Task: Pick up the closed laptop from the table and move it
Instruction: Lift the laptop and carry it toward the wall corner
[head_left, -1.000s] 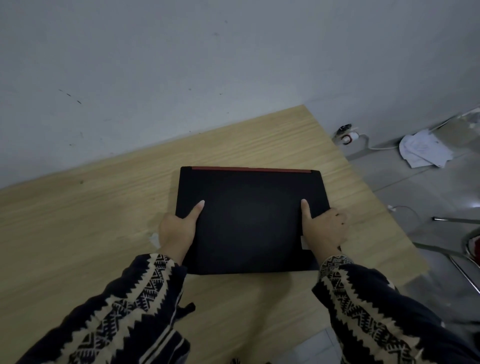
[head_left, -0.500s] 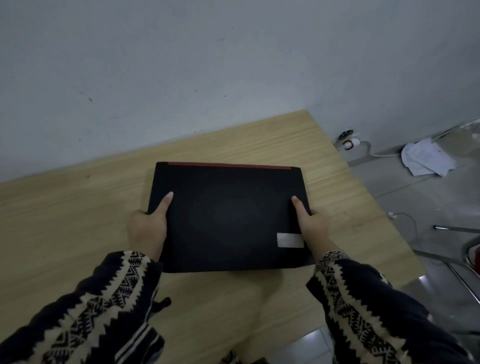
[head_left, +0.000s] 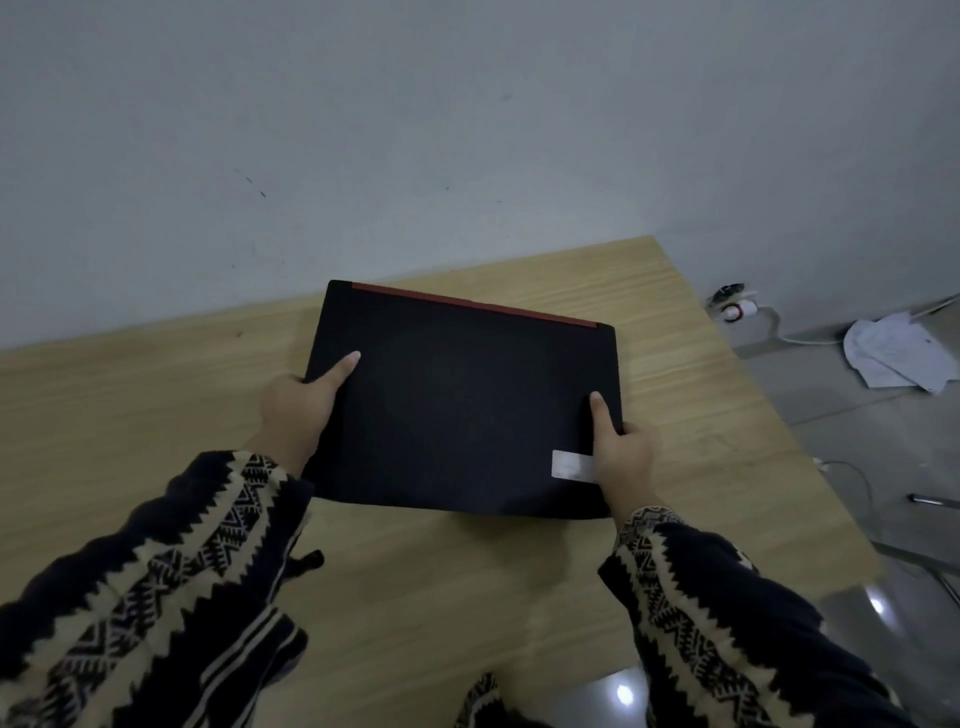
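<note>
Now laptop skewed clockwise versus before, both hands' fingers clamping its sides.

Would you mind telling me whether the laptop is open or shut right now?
Shut. The black laptop shows only its flat lid, with no screen or keyboard exposed, and the left hand and right hand grip its side edges.

Wall: plain grey, a few small dark marks. Floor to the right: grey, glossy. On it: crumpled white paper, white cable running to a plug by the wall (red ring on it), thin metal legs at the right edge.
</note>
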